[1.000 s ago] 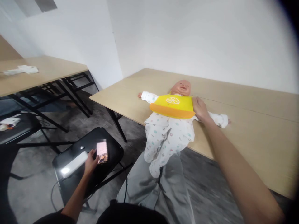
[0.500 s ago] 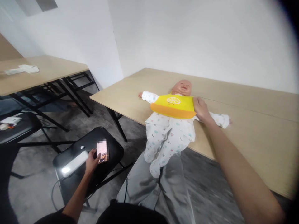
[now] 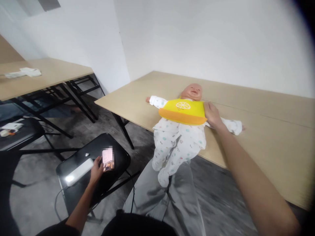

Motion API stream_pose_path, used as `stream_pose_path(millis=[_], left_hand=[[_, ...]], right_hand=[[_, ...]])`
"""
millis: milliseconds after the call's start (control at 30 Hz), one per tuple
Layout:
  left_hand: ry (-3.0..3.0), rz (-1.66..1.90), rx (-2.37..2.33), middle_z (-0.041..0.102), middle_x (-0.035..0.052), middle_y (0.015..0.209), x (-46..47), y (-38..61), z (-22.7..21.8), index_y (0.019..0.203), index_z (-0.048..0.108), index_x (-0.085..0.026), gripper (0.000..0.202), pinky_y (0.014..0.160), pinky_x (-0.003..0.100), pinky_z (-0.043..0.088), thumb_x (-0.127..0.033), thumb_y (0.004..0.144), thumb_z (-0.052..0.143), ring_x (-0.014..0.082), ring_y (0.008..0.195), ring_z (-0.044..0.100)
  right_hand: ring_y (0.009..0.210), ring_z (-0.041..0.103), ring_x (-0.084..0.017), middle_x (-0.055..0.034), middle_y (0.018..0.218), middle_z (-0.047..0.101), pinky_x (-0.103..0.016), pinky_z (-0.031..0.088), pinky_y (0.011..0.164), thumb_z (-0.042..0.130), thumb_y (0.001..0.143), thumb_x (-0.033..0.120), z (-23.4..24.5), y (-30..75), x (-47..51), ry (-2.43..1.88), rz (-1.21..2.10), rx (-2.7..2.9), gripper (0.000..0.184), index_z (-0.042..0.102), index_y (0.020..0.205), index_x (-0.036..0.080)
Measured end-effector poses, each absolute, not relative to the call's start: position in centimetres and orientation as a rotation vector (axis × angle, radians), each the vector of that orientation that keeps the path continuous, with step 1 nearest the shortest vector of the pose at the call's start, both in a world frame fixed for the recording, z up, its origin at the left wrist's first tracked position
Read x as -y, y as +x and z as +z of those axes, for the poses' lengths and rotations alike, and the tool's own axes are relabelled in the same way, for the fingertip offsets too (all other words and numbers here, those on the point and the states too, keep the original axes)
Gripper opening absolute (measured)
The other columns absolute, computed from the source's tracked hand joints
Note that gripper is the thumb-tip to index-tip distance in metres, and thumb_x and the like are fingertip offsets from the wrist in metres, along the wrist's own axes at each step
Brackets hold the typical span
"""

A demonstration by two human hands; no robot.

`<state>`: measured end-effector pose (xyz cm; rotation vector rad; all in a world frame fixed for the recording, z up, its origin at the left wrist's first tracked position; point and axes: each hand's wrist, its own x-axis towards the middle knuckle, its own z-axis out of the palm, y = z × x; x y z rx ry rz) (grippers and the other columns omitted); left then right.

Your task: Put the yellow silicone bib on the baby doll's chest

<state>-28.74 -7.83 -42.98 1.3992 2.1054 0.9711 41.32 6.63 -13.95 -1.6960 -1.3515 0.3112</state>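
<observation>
A baby doll (image 3: 177, 144) in white patterned clothes lies on its back on the wooden table (image 3: 128, 95), arms spread wide. Its legs hang over the front edge, above my grey trousers. Across its chest is a yellow bib (image 3: 169, 106) with an orange lower band and a white citrus-slice print. My right hand (image 3: 212, 114) has its fingers closed at the bib's right edge, over the doll's side; the fingertips are partly hidden. Down to the left, my left hand (image 3: 96, 170) holds a phone (image 3: 108, 159) with a lit, blurred-out screen above a black chair.
On the black chair seat (image 3: 115, 141) lie a long white device (image 3: 80, 172) and a small white item. A cable hangs beside it. Another black chair (image 3: 29, 131) at the left carries white items. A second table (image 3: 61, 70) behind holds a white cloth (image 3: 31, 72).
</observation>
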Motion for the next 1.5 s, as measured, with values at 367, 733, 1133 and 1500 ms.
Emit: stream_pose_path(millis=[367, 733, 1133, 1500], left_hand=[[1.210, 1.116, -1.987, 0.048, 0.0197, 0.161, 8.1, -28.8, -43.4, 0.156, 0.038, -0.010, 0.066, 0.130, 0.051, 0.033, -0.024, 0.092, 0.044, 0.0321, 0.153, 0.043], [1.121, 1.170, -2.010, 0.055, 0.0181, 0.156, 7.9, -28.5, -43.1, 0.156, 0.039, -0.011, 0.064, 0.127, 0.052, 0.038, -0.020, 0.093, 0.045, 0.0304, 0.148, 0.050], [1.165, 1.107, -2.057, 0.055, 0.0194, 0.156, 7.8, -28.7, -43.5, 0.152, 0.041, -0.013, 0.064, 0.126, 0.051, 0.039, -0.040, 0.095, 0.055, 0.0307, 0.149, 0.049], [1.238, 1.057, -2.137, 0.059, 0.0201, 0.152, 7.9, -28.5, -43.0, 0.148, 0.047, -0.011, 0.061, 0.126, 0.052, 0.040, -0.028, 0.090, 0.055, 0.0318, 0.146, 0.052]], right_hand=[[0.101, 0.060, -0.033, -0.0147, 0.107, 0.068, -0.042, 0.043, 0.088, 0.035, 0.102, 0.063, -13.7, 41.2, -6.4, -1.724, 0.325, 1.342, 0.048, 0.058, 0.091, 0.022], [0.102, 0.061, -0.028, -0.0113, 0.107, 0.068, -0.036, 0.042, 0.088, 0.035, 0.108, 0.046, -13.0, 40.6, -6.1, -1.776, 0.317, 1.330, 0.038, 0.059, 0.095, 0.019], [0.104, 0.060, -0.028, -0.0114, 0.109, 0.068, -0.038, 0.041, 0.090, 0.036, 0.109, 0.045, -13.2, 40.7, -6.1, -1.769, 0.329, 1.324, 0.037, 0.059, 0.096, 0.020], [0.097, 0.060, -0.027, -0.0107, 0.102, 0.068, -0.036, 0.043, 0.091, 0.037, 0.108, 0.045, -13.0, 40.6, -6.1, -1.754, 0.330, 1.318, 0.037, 0.060, 0.093, 0.019]])
